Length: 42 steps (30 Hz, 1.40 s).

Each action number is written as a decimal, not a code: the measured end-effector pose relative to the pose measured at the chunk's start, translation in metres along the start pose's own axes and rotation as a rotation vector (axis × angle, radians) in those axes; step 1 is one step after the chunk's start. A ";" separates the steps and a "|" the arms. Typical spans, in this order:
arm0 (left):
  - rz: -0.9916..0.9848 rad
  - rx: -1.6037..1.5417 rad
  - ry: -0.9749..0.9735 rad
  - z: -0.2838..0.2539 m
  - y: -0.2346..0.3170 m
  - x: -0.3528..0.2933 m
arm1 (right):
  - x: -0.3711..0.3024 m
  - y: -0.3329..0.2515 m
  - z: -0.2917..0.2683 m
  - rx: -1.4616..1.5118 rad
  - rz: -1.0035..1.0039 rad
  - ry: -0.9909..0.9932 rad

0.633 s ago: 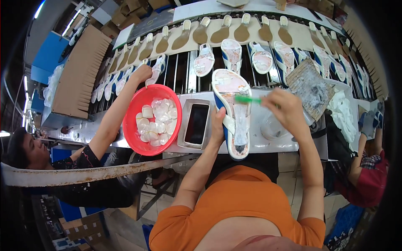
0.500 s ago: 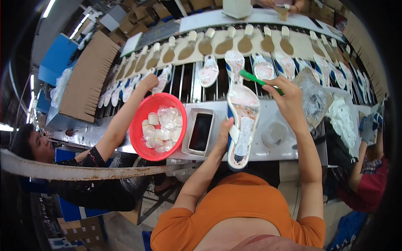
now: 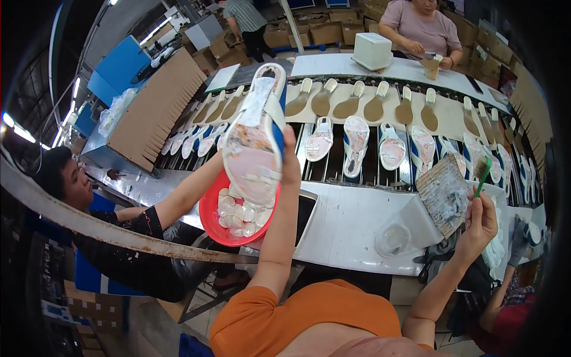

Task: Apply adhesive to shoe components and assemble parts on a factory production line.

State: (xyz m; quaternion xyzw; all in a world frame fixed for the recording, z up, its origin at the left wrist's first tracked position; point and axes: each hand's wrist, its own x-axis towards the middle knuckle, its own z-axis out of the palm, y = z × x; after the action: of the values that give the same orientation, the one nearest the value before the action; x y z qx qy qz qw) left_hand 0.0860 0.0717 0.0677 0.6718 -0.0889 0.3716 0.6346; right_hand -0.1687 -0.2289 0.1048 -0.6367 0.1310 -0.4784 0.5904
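My left hand [image 3: 290,157] is closed on the side of a sandal [image 3: 253,146] with a white rim and blue side. Its pale, patchy underside faces me, and it is raised above a red bowl [image 3: 213,208]. Off to the right, my right hand [image 3: 480,225] pinches a small green brush [image 3: 484,177], held upright and apart from the sandal. Beside that hand is a board [image 3: 441,199] smeared with whitish residue. A clear round tub [image 3: 394,239] stands on the white table [image 3: 342,223].
A roller conveyor carries a row of sandals [image 3: 356,140] and, behind them, tan soles [image 3: 374,109]. A co-worker [image 3: 62,178] reaches in from the left behind the bowl. Another person [image 3: 422,27] sits across the line, near a white box [image 3: 373,50]. A rusty bar [image 3: 119,229] crosses the lower left.
My left hand has lifted the sandal up and left, from in front of me to over the bowl. My right hand has drawn the brush away to the right. The view has shifted upward.
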 end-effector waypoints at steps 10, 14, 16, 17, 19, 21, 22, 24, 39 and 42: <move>-0.068 0.139 0.357 0.060 -0.199 0.054 | -0.021 0.018 -0.067 0.033 0.006 0.053; -0.406 0.279 0.297 0.090 -0.247 0.033 | -0.026 0.018 -0.089 -0.028 0.035 0.162; -0.493 -0.014 0.327 0.093 -0.260 0.024 | -0.028 0.018 -0.090 -0.050 0.048 0.169; -0.681 -0.324 0.495 0.096 -0.267 0.026 | -0.027 0.017 -0.089 -0.060 0.061 0.168; -0.733 -0.594 0.452 0.053 -0.285 0.053 | -0.021 0.017 -0.083 0.005 0.072 0.118; -0.890 -0.708 0.334 0.039 -0.276 0.064 | -0.019 0.018 -0.080 0.024 0.081 0.090; -0.987 -0.658 0.211 0.068 -0.234 0.046 | -0.024 0.014 -0.085 -0.039 0.035 0.200; -0.963 -1.082 0.264 0.059 -0.187 0.081 | -0.021 0.007 -0.082 0.039 0.032 0.054; -0.673 0.717 -0.731 0.178 -0.129 -0.074 | -0.075 0.019 -0.028 0.035 0.419 -0.366; -0.278 0.370 -0.517 0.151 -0.106 -0.065 | -0.094 0.027 -0.006 0.102 0.454 -0.587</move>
State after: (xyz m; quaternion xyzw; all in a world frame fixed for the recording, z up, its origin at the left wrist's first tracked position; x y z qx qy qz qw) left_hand 0.1605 -0.0709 -0.0431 0.8531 -0.0854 0.1091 0.5031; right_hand -0.2100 -0.1708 0.0371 -0.6710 0.0701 -0.1384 0.7250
